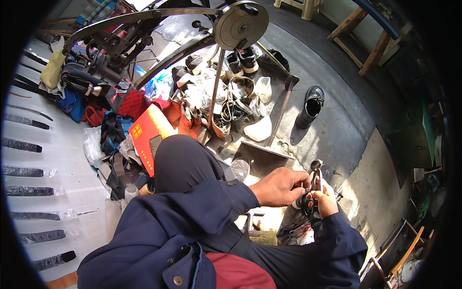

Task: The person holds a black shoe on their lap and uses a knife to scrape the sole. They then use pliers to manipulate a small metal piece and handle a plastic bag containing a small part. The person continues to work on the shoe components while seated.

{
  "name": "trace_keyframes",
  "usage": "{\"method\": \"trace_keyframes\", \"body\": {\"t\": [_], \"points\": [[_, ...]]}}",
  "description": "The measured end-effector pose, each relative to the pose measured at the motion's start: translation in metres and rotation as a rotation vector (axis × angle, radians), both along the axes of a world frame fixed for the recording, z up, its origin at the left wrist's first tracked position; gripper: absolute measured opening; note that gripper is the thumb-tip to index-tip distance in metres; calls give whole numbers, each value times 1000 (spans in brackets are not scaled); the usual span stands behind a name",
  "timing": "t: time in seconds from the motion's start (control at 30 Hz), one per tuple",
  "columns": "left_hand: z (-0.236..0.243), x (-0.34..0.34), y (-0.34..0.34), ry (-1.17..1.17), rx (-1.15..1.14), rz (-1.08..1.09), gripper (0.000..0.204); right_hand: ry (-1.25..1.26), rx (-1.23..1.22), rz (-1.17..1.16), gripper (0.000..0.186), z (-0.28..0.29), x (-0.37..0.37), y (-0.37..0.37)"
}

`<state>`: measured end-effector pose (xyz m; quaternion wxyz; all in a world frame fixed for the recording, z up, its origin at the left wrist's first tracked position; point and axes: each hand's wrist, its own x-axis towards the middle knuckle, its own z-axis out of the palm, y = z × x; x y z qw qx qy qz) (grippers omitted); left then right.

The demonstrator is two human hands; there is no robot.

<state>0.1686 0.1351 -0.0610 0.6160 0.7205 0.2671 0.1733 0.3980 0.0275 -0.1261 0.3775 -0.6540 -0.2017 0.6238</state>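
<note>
Nearer the worker than the black shoe (310, 107), the right hand (326, 200) has its fingers curled round a plier-like metal tool (317, 180); the left hand (280, 187) pinches beside it, on what I can't tell. Best squeeze slowly, fingertips clear.

Harsh sunlight, hard shadows; dim, bent edges (seemingly soft)

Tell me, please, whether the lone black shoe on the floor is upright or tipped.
Upright: the black shoe shows its opening facing up.
</note>
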Motion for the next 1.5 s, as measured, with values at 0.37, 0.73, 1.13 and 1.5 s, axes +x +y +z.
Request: {"method": "trace_keyframes", "body": {"t": [0.37, 0.73, 1.13, 1.5], "points": [[-8, 6, -8, 29, -151, -95, 19, -853, -143, 1255, 52, -155, 8, -34], [-12, 7, -8, -38, -161, -39, 16, -956, -228, 1416, 43, -192, 8, -32], [-21, 13, -9, -75, -90, 63, 19, -1028, -132, 1217, 33, -179, 36, -13], [-6, 6, 7, -112, -71, 307, 17, -288, 409, 366, 24, 70, 1, 66]]}}
